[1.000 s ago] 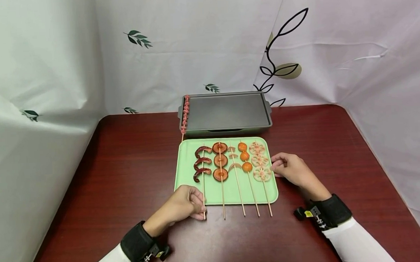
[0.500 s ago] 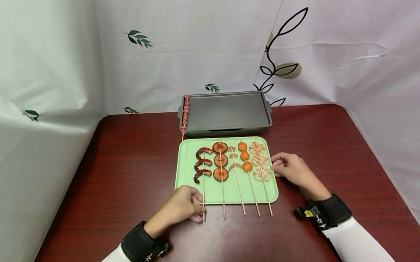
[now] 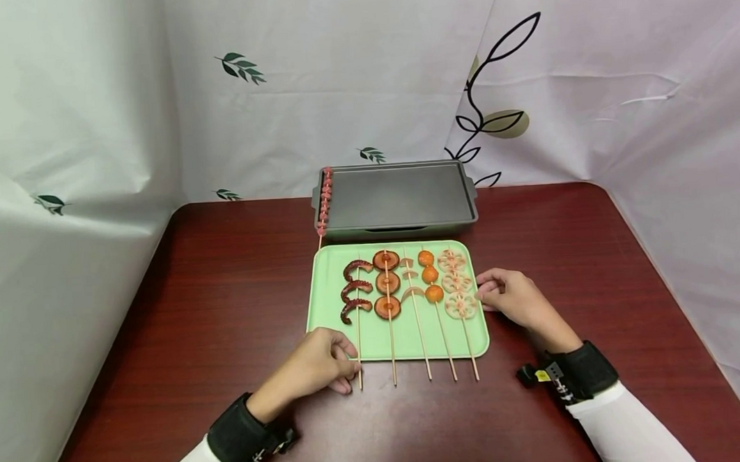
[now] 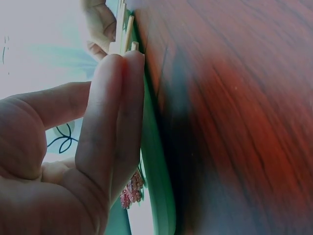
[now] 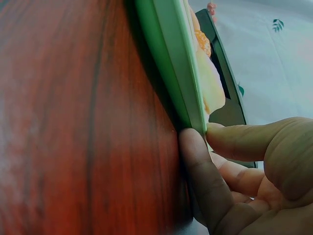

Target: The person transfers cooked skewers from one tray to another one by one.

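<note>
**Left hand at the stick of the leftmost skewer on the green tray**

The left hand [image 3: 317, 363] is resting on the table [image 3: 223, 301] at the near left corner of the green tray [image 3: 407, 341], fingertips lying against the bare end of the leftmost skewer [image 3: 356, 308]. In the left wrist view the fingers [image 4: 115, 112] are lying straight and pressed together beside the stick ends; a closed pinch is not showing, so I am recording touching, not gripping.

The right hand [image 3: 514, 300] is sitting at the tray's right edge; in the right wrist view the thumb and a loosely curled finger [image 5: 205, 181] are meeting the rim [image 5: 171, 63], steadying it rather than wrapping round it.

Skewer: thin pale wooden stick carrying three dark red curved pieces, lying lengthwise on the tray with its bare end overhanging the near rim. Four more skewers are lying parallel to its right: brown rounds, pale slices, orange balls, lotus-like slices. A sixth, with small pink pieces, is lying along the left side of the dark baking pan [image 3: 400, 198] behind the tray.

Handling judgement: it is looking light and stiff, but slim enough to roll between fingers. The pieces may slide or swing if tilted. Best hold: the bare stick near its overhanging end, keeping it level.
</note>
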`<state>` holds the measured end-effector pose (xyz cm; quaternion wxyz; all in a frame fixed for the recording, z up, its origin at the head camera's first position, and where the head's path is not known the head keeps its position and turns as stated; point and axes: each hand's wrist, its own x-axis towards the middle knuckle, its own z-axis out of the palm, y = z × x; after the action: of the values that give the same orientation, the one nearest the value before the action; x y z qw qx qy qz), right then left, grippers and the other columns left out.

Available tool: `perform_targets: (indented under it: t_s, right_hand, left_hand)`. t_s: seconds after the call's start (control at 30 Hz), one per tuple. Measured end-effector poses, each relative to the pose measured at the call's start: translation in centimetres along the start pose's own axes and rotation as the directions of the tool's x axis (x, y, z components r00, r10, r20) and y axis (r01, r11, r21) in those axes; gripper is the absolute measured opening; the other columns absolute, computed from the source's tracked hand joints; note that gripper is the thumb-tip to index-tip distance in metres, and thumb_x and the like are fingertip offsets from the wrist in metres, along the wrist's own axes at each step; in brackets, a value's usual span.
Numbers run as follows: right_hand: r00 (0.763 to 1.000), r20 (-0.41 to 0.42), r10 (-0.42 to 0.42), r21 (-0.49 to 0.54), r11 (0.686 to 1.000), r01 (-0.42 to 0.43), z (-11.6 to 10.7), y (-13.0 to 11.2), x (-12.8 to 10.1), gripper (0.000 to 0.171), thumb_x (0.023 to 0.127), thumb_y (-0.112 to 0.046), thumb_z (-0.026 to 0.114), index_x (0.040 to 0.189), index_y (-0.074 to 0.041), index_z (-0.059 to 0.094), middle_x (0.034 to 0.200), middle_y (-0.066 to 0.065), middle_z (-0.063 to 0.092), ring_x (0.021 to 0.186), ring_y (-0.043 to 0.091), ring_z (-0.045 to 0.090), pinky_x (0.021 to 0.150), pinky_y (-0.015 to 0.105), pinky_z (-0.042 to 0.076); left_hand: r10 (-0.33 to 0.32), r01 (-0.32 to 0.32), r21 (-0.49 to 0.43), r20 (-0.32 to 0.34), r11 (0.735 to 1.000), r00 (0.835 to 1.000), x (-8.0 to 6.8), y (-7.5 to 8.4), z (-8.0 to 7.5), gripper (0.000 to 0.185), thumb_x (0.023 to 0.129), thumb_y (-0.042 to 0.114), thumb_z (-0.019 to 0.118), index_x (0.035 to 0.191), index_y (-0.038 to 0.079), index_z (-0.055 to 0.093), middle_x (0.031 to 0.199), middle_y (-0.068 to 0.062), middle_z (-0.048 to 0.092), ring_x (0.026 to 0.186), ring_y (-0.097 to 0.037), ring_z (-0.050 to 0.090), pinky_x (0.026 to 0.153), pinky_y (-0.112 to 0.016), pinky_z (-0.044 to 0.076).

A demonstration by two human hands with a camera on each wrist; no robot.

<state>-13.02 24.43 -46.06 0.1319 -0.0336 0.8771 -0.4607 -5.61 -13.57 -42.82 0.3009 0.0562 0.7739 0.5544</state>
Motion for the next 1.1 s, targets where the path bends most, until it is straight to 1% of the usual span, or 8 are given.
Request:
perform_targets:
  t_s: [0.17,0.33,0.53,0.67,0.8,0.93,1.0,1.1]
  right_hand:
    - [1.0,-0.002,0.0,-0.013,1.0,0.0,0.0,0.0,0.0,0.027,0.098,-0.001,0.065,0.124,0.008,0.063,0.096,0.015,0.07,0.083,0.014,0.07,0.071,0.024,0.064]
    - [1.0,-0.002,0.004,-0.01,1.0,-0.004,0.0,0.0,0.0,0.027,0.099,-0.001,0.065,0.124,0.008,0.063,0.097,0.016,0.07,0.083,0.014,0.07,0.071,0.024,0.064]
    - [1.0,-0.004,0.004,0.01,1.0,-0.004,0.0,0.0,0.0,0.027,0.099,-0.001,0.066,0.124,0.008,0.063,0.098,0.017,0.07,0.084,0.011,0.07,0.072,0.024,0.064]
    - [1.0,-0.007,0.001,0.014,1.0,-0.001,0.2,0.0,0.0,0.027,0.098,-0.001,0.066,0.123,0.009,0.063,0.096,0.017,0.07,0.082,0.009,0.07,0.072,0.025,0.064]
    - [1.0,-0.011,-0.001,0.007,1.0,0.001,0.2,0.1,-0.1,0.027,0.097,0.001,0.066,0.123,0.009,0.063,0.095,0.016,0.07,0.081,0.009,0.07,0.071,0.024,0.064]
    - [1.0,-0.018,0.001,0.012,1.0,-0.001,0.2,0.1,-0.1,0.028,0.097,0.003,0.066,0.124,0.01,0.063,0.094,0.016,0.07,0.08,0.009,0.069,0.071,0.024,0.064]
    - [1.0,-0.021,-0.002,0.02,1.0,0.003,0.3,0.0,-0.1,0.028,0.097,0.002,0.066,0.123,0.01,0.063,0.095,0.017,0.07,0.08,0.009,0.07,0.07,0.024,0.064]
    - [1.0,-0.019,-0.007,0.029,1.0,0.008,0.3,-0.2,-0.2,0.029,0.097,0.001,0.067,0.124,0.01,0.063,0.095,0.018,0.071,0.081,0.011,0.07,0.071,0.025,0.064]
  left_hand:
    - [0.054,-0.054,-0.002,0.036,0.999,0.998,0.0,0.1,-0.6,0.012,0.094,0.001,0.07,0.097,-0.01,0.065,0.077,-0.019,0.07,0.058,-0.017,0.069,0.058,-0.04,0.065]
    - [0.108,-0.109,0.011,0.04,0.994,0.993,0.0,0.2,-1.3,0.016,0.098,0.007,0.068,0.1,-0.008,0.065,0.081,-0.021,0.07,0.066,-0.025,0.072,0.063,-0.042,0.066]
    - [0.18,-0.18,0.044,0.006,0.983,0.984,0.2,0.3,-3.0,0.02,0.099,0.011,0.069,0.103,-0.008,0.068,0.088,-0.024,0.073,0.078,-0.033,0.076,0.069,-0.04,0.066]
    - [0.212,-0.211,0.021,-0.031,0.977,0.977,0.5,0.6,-4.7,0.024,0.1,0.011,0.067,0.109,-0.011,0.068,0.098,-0.03,0.073,0.088,-0.042,0.075,0.078,-0.042,0.066]
    - [0.192,-0.195,-0.019,-0.101,0.981,0.976,1.2,0.9,-6.3,0.03,0.103,0.015,0.064,0.117,-0.012,0.065,0.11,-0.033,0.072,0.101,-0.045,0.073,0.086,-0.045,0.065]
    - [0.148,-0.169,-0.099,-0.189,0.981,0.971,2.3,1.2,-7.5,0.042,0.105,0.021,0.062,0.129,-0.014,0.06,0.12,-0.034,0.068,0.109,-0.042,0.072,0.092,-0.044,0.063]
    - [0.135,-0.17,-0.148,-0.218,0.974,0.967,2.9,1.3,-8.0,0.046,0.107,0.022,0.06,0.132,-0.015,0.057,0.121,-0.033,0.068,0.107,-0.037,0.073,0.092,-0.04,0.064]
    - [0.109,-0.168,-0.228,-0.252,0.959,0.962,3.8,1.4,-8.8,0.046,0.108,0.021,0.057,0.134,-0.017,0.054,0.114,-0.026,0.072,0.099,-0.025,0.076,0.088,-0.033,0.064]
